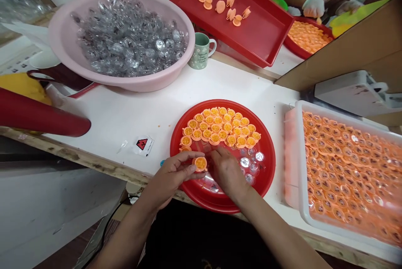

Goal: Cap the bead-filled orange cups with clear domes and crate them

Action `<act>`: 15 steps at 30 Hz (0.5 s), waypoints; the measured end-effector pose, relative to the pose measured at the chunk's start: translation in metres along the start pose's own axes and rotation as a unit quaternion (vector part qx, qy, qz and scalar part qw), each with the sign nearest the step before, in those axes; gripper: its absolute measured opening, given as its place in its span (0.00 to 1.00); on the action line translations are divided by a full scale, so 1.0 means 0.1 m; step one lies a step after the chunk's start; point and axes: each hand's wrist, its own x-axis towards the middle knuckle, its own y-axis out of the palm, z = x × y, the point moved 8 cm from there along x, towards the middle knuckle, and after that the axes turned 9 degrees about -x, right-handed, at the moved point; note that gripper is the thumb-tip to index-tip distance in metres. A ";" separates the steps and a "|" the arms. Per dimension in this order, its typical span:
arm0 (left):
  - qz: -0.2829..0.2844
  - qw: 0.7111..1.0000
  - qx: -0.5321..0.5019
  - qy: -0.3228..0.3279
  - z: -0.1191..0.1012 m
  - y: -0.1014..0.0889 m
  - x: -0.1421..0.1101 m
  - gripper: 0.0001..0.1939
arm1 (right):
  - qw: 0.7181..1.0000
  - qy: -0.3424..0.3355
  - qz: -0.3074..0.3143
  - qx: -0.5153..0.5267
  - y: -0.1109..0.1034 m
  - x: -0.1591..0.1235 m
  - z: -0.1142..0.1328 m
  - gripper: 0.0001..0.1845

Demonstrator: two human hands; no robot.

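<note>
My left hand (176, 172) pinches a small orange toy teacup (200, 163) with a yellowish inside, its open top facing me. Close beside it, my right hand (226, 168) is bent over a round red tray (269, 164), fingers curled together and pointing down; whatever they grip, if anything, is hidden. Similar orange cups (216, 127) on saucers stand in rows across the far half of the tray. Clear, shiny round discs (245, 162) lie loose in its near right part, and some more sit under my hands.
A pink basin (176, 76) of clear discs stands back left, beside a green mug (198, 53). A red rectangular tray (251, 47) holds several orange cups. At right is a white bin (306, 214) full of disc-topped cups. Behind a cardboard panel (345, 42), another person's gloved hand (314, 7) shows.
</note>
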 end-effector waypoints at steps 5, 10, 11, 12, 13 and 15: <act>0.006 0.997 0.078 -0.006 0.05 0.02 0.07 0.18 | 1.000 0.023 0.020 0.008 0.00 -0.13 -0.18 0.10; -0.002 0.994 0.112 -0.008 0.07 0.09 0.12 0.12 | 0.997 0.052 0.016 0.060 -0.12 -0.14 -0.27 0.08; -0.005 0.992 0.122 -0.019 0.09 0.11 0.12 0.12 | 0.995 0.058 0.013 0.076 -0.17 -0.14 -0.26 0.08; -0.007 0.991 0.130 -0.029 0.11 0.13 0.13 0.12 | 0.993 0.064 0.010 0.100 -0.23 -0.15 -0.24 0.07; -0.007 0.990 0.134 -0.034 0.12 0.16 0.14 0.12 | 0.989 0.066 0.007 0.135 -0.28 -0.15 -0.22 0.07; 0.004 0.991 0.132 -0.033 0.14 0.23 0.16 0.12 | 0.973 0.064 0.003 0.221 -0.38 -0.16 -0.15 0.06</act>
